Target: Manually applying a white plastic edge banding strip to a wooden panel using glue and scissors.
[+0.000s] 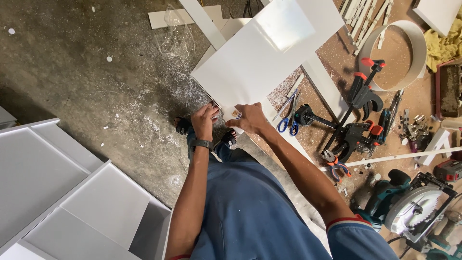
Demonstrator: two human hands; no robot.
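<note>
— Concrete floor, dusty and speckled with white chips, with a sawdust-covered desk at three o'clock. What's nearest?

— At seven o'clock, a white cabinet with open compartments. Just past the blue shirt, both hands meet at the near corner of a white panel.

— How are the hands set?

— Left hand, a watch on its wrist, is curled with fingers bent onto the panel's corner edge. Right hand is closed in a pinch on something small at that corner; what it is, I cannot tell.

— And the panel itself?

— It runs from the hands toward one o'clock, half over the desk, half over the floor. Looks stiff, glossy and slick, probably light for its size; edges and corners likely chip, so take it by the edges, not the face.

— Further out?

— Scissors just right of the hands, black clamps at three o'clock, a circular saw at four, a white ring at two.
</note>
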